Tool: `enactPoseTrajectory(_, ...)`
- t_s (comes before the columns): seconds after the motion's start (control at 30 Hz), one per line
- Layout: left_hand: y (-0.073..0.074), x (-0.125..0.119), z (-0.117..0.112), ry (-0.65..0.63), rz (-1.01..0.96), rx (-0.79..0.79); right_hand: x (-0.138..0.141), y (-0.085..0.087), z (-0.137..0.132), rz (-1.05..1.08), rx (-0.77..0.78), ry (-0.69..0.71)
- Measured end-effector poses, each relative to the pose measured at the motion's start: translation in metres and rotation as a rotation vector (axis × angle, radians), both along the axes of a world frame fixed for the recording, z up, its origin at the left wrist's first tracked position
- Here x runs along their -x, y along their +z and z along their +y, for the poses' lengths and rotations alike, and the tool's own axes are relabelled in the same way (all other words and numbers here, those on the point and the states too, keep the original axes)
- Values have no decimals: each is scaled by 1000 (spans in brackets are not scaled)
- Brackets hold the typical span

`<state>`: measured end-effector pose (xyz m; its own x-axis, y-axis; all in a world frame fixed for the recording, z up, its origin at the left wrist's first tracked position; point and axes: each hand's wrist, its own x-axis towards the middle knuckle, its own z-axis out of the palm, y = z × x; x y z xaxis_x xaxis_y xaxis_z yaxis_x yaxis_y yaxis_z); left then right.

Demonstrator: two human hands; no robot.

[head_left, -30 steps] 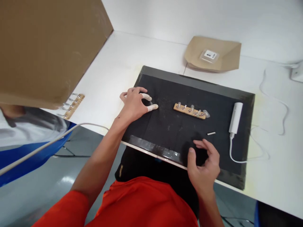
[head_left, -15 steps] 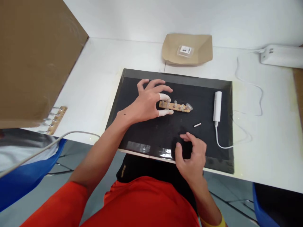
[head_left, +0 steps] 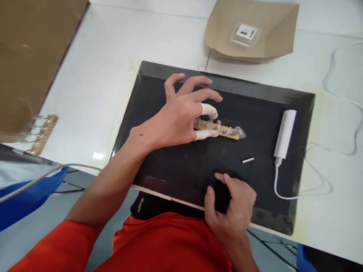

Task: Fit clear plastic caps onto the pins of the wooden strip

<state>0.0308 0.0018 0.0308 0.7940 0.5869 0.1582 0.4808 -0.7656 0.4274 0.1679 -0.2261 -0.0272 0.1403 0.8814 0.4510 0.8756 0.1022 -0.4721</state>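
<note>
Across most of the frame, white table (head_left: 127, 37); cardboard panel (head_left: 31, 53) fills the upper left. Black mat (head_left: 176, 166) at centre. Brown paper tray (head_left: 279, 34), upper right.

Left hand (head_left: 176, 117), mid-frame: thumb and index finger, both in white covers (head_left: 205, 135), straddle the wooden strip (head_left: 210, 126), index above, thumb below, tips apart; other fingers spread. Whether they pinch the strip or a clear sleeve, cannot tell. Right hand (head_left: 235, 200), lower right of centre: loosely curled, thumb and forefinger well apart, nothing held.

White bar (head_left: 285, 134) with cord, right side of mat. Strip lies just right of the frame's middle, partly behind the left fingers. Small clear case (head_left: 245, 34) in tray. Along the strip, clear sleeves (head_left: 219, 124) stand or lean near screws (head_left: 224, 132). Pale stub (head_left: 248, 160) below its right end.

Judgement: light, level fingertip pressure suits this; squeezing could tilt a sleeve or skid the strip. Right fingertips could steady the far end, clear of the stub.
</note>
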Motion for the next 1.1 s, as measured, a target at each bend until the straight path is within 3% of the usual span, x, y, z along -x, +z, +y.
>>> enactPoseTrajectory(1.1, -11, 5, 6, -12, -68, 69, -3, 1, 0, 70, 48, 18)
